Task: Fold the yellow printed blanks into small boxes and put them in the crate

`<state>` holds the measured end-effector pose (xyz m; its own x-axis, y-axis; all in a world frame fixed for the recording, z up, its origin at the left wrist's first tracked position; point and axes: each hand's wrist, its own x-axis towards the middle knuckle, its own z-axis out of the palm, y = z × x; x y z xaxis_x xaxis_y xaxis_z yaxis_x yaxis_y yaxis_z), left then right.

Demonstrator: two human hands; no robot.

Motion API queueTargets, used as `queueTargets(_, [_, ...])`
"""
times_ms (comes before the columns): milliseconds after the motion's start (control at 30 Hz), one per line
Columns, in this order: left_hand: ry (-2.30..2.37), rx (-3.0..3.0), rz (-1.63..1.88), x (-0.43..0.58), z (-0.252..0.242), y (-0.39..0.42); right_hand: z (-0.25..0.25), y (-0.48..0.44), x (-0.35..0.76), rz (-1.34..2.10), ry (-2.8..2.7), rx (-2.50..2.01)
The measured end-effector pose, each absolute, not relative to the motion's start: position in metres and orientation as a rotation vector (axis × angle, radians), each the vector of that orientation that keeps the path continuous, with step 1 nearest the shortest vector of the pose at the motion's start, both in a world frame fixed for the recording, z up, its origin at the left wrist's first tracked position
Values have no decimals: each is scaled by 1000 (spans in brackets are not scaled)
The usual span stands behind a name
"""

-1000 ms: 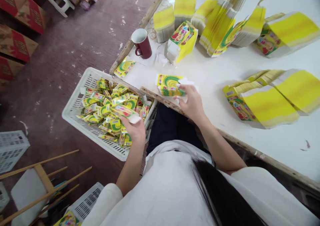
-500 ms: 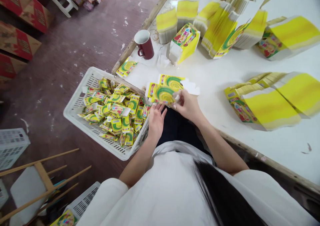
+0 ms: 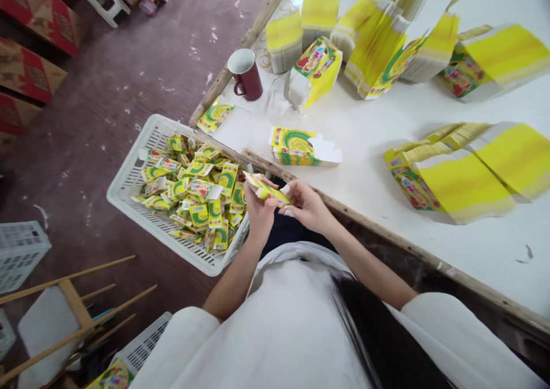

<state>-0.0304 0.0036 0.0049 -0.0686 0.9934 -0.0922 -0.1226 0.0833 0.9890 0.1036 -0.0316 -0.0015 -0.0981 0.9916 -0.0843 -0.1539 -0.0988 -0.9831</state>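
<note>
A small yellow-green carton (image 3: 268,192) is held between both hands over my lap, just off the table's front edge. My left hand (image 3: 259,210) grips its left end. At its right end, my right hand (image 3: 304,203) has its fingers closed on the carton. A small pile of flat yellow cartons (image 3: 296,147) lies on the white table (image 3: 365,142) just beyond my hands. To the left stands a white plastic basket (image 3: 141,210) filled with several small yellow-green cartons (image 3: 200,215).
A dark red mug (image 3: 249,82) and one carton (image 3: 215,116) sit near the table's left corner. Stacks of yellow cartons (image 3: 464,174) stand at the right and back. A wooden-legged stool (image 3: 75,303) and red-brown boxes (image 3: 36,77) are on the left.
The carton has moved from above the pile down towards my lap. My left hand, open before, has closed on it, and my right hand has come down with it.
</note>
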Motion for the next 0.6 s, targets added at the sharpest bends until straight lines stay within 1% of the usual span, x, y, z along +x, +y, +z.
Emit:
queueTargets(67, [1238,1077,1265,-40,1,1,0,-30,114,1372,-1122,-1138])
queueTargets(167, [1281,1092,1205,-55,4,0,9,-28,130,1247,-1290,-1246])
queueTargets(300, [1087,1035,1194,-76,30,10,23,-24,147,772,-1598,-1445])
queueTargets(367, [1052,1136,1177,-81,46,15,29,-23,149,569,-1775,-1475])
queueTargets(500, [1111,1488,724,-72,57,16,34,-28,139,467,-2076,-1203])
queueTargets(533, [1138,1540,656,-67,54,14,34,-30,135,452,-2053,-1177])
queueTargets(600, [1225,1605,653,-58,44,8,31,-32,130,462,-1847,-1261])
